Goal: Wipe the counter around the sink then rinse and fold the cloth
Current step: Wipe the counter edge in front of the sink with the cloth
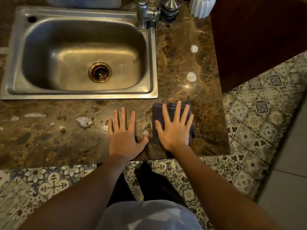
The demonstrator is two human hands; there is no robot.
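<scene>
A folded dark grey cloth (157,112) lies on the brown marble counter (179,55), just right of the steel sink's (10,80) front corner. My right hand (174,128) presses flat on the cloth with fingers spread. My left hand (123,133) rests flat on the bare counter beside it, fingers apart, holding nothing. Foam patches sit on the counter: one (84,121) left of my left hand, a small one (145,132) between my hands, and two round ones (194,48) (191,76) to the right of the sink.
A chrome tap (142,14) stands at the sink's back right corner. Metal containers (171,5) and a white ribbed holder (201,7) stand behind it. A dark wooden panel (257,39) borders the counter on the right. Patterned floor tiles (259,130) lie below the counter edge.
</scene>
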